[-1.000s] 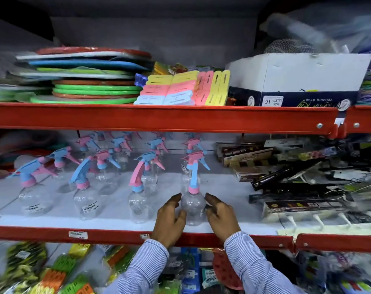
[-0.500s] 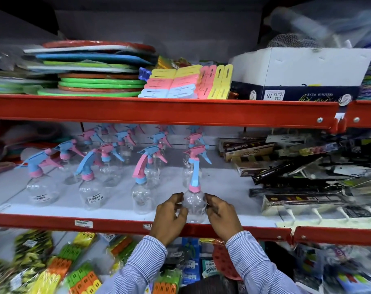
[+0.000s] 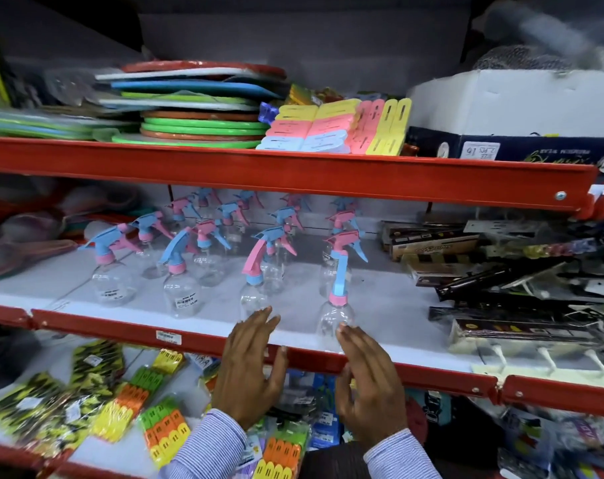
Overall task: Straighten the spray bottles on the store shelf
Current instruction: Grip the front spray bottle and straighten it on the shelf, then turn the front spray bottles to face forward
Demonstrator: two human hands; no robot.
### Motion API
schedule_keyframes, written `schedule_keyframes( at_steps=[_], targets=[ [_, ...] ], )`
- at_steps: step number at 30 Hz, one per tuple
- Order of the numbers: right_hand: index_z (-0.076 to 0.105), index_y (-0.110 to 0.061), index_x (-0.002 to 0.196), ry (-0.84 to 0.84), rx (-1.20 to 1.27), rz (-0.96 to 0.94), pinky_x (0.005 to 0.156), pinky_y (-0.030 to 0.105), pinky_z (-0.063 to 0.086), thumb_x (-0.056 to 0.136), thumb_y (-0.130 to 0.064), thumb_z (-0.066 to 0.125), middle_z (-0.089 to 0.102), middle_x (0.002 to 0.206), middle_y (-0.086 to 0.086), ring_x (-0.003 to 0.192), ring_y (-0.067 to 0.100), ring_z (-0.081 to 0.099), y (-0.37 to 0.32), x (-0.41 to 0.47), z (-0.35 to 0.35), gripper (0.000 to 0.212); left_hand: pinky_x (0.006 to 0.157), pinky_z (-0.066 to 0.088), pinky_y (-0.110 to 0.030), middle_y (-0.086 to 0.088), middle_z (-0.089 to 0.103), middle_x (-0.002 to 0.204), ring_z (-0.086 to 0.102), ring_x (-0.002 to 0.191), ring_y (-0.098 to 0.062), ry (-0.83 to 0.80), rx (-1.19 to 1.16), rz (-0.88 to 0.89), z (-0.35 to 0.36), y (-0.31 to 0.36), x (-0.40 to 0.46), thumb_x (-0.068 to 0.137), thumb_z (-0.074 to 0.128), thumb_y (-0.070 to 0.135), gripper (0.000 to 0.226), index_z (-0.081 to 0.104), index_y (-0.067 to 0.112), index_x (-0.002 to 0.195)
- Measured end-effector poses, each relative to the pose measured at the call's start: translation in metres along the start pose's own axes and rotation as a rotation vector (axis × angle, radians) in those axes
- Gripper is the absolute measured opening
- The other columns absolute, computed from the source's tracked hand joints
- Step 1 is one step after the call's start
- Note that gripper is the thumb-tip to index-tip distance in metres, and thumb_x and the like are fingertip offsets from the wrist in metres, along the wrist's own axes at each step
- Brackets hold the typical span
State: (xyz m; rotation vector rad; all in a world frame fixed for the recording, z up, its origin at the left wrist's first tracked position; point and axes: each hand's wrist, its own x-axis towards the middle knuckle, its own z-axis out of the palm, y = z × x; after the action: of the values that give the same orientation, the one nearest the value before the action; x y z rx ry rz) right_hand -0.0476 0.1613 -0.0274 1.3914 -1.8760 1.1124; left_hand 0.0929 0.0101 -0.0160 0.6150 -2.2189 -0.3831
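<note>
A store rack fills the frame: three red-edged shelves, the middle shelf (image 3: pixel 380 305) lined in white. On it stand clear spray bottles with pink-and-blue trigger heads, in four rough columns running back from the front edge. The front row holds four: one at left centre (image 3: pixel 112 283), a second (image 3: pixel 182 295), a third (image 3: pixel 253 299) with a pink trigger, and a fourth (image 3: pixel 336 316) with a blue neck, closest to the front edge. Behind them I count about nine more, thirteen or so in all, though the back ones blur together under the upper shelf.

Two hands in striped sleeves reach up from the lower centre. The left hand (image 3: pixel 250 368) is spread wide with fingers extended, its fingertips at the base of the third bottle; whether they touch it I cannot tell. The right hand (image 3: pixel 369 382) is also flat and spread, holding nothing, its fingertips just at the lower front of the fourth bottle.

The upper shelf carries a stack of round coloured mats (image 3: pixel 200 108) at upper left, two packs of pastel clips (image 3: pixel 335 127) in the middle, and one white box (image 3: pixel 514 108) at upper right. Dark boxed goods (image 3: pixel 501 288) crowd the middle shelf's right side. Packs of bright pegs (image 3: pixel 162 430) lie on the lowest shelf.
</note>
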Motion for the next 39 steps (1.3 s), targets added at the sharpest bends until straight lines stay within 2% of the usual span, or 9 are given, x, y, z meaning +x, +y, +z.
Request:
schedule_keyframes(
  at_steps=[5, 8, 10, 13, 16, 19, 25, 30, 39],
  targets=[
    [0.028, -0.013, 0.148, -0.269, -0.08, -0.076, 0.12, 0.036, 0.026, 0.088, -0.017, 0.046, 0.031, 0.157, 0.003, 0.147, 0.017, 0.025, -0.024, 0.015, 0.026, 0.063, 0.124, 0.013, -0.045, 0.0, 0.023, 0.163, 0.013, 0.152, -0.013, -0.004, 0.129, -0.006, -0.016, -0.021, -0.011, 0.092, 0.043, 0.045, 0.064, 0.026, 0.022, 0.149],
    [0.017, -0.016, 0.151, -0.38, -0.085, 0.045, 0.122, 0.035, 0.019, 0.092, -0.027, 0.037, 0.016, 0.161, 0.0, 0.149, 0.015, 0.015, -0.027, 0.022, 0.038, 0.063, 0.125, 0.011, -0.042, -0.002, 0.014, 0.164, 0.006, 0.153, -0.013, -0.021, 0.169, -0.003, -0.016, -0.026, -0.004, 0.093, 0.039, 0.048, 0.07, 0.017, 0.018, 0.153],
    [0.01, -0.02, 0.152, -0.371, -0.04, 0.174, 0.122, 0.03, 0.017, 0.094, -0.031, 0.035, 0.005, 0.163, -0.004, 0.15, 0.012, 0.008, -0.077, 0.052, 0.105, 0.064, 0.125, 0.01, -0.036, 0.0, 0.008, 0.165, 0.003, 0.152, -0.011, -0.106, 0.074, -0.014, -0.045, -0.103, 0.021, 0.094, 0.04, 0.047, 0.073, 0.01, 0.018, 0.154],
    [0.009, -0.021, 0.152, -0.418, 0.127, 0.379, 0.115, 0.02, 0.02, 0.093, -0.026, 0.042, 0.012, 0.162, -0.003, 0.148, 0.015, 0.019, -0.069, 0.064, 0.11, 0.068, 0.12, 0.009, -0.022, 0.004, 0.001, 0.165, 0.004, 0.152, -0.009, -0.168, -0.038, -0.039, -0.038, -0.097, 0.032, 0.095, 0.042, 0.044, 0.075, 0.001, 0.02, 0.154],
    [0.02, -0.016, 0.151, -0.432, 0.307, 0.607, 0.106, 0.02, 0.033, 0.092, -0.012, 0.049, 0.035, 0.155, 0.007, 0.137, 0.022, 0.042, -0.056, 0.078, 0.114, 0.065, 0.116, 0.012, -0.017, -0.001, 0.01, 0.164, 0.017, 0.151, -0.015, -0.242, -0.158, -0.102, -0.03, -0.091, 0.039, 0.095, 0.047, 0.037, 0.075, 0.005, 0.017, 0.154],
    [0.031, -0.014, 0.147, -0.399, 0.373, 0.735, 0.106, 0.027, 0.041, 0.091, -0.003, 0.047, 0.047, 0.147, 0.01, 0.133, 0.021, 0.049, -0.058, 0.091, 0.125, 0.06, 0.118, 0.031, -0.035, -0.003, 0.026, 0.161, 0.033, 0.145, -0.019, -0.307, -0.272, -0.155, -0.029, -0.106, 0.057, 0.093, 0.052, 0.03, 0.073, 0.014, 0.016, 0.153],
    [0.043, -0.012, 0.14, -0.426, 0.329, 0.7, 0.112, 0.037, 0.04, 0.087, 0.004, 0.044, 0.054, 0.141, 0.007, 0.13, 0.022, 0.052, -0.066, 0.094, 0.126, 0.055, 0.101, 0.039, -0.021, -0.002, 0.054, 0.144, 0.054, 0.128, -0.016, -0.368, -0.394, -0.189, -0.024, -0.115, 0.07, 0.09, 0.053, 0.022, 0.058, 0.035, 0.018, 0.145],
    [0.043, -0.011, 0.14, -0.425, 0.357, 0.726, 0.113, 0.032, 0.039, 0.089, 0.004, 0.046, 0.053, 0.142, 0.009, 0.129, 0.018, 0.052, -0.067, 0.089, 0.122, 0.054, 0.092, 0.04, -0.017, 0.014, 0.061, 0.118, 0.06, 0.114, -0.007, -0.352, -0.438, -0.173, -0.03, -0.113, 0.066, 0.087, 0.053, 0.02, 0.049, 0.046, 0.025, 0.135],
    [0.041, -0.012, 0.141, -0.447, 0.359, 0.703, 0.112, 0.035, 0.04, 0.09, 0.001, 0.047, 0.054, 0.141, 0.008, 0.128, 0.018, 0.054, -0.077, 0.079, 0.112, 0.054, 0.093, 0.041, -0.02, 0.008, 0.066, 0.119, 0.062, 0.11, -0.011, -0.333, -0.418, -0.164, -0.044, -0.106, 0.051, 0.085, 0.053, 0.019, 0.045, 0.05, 0.025, 0.13]
  ],
)
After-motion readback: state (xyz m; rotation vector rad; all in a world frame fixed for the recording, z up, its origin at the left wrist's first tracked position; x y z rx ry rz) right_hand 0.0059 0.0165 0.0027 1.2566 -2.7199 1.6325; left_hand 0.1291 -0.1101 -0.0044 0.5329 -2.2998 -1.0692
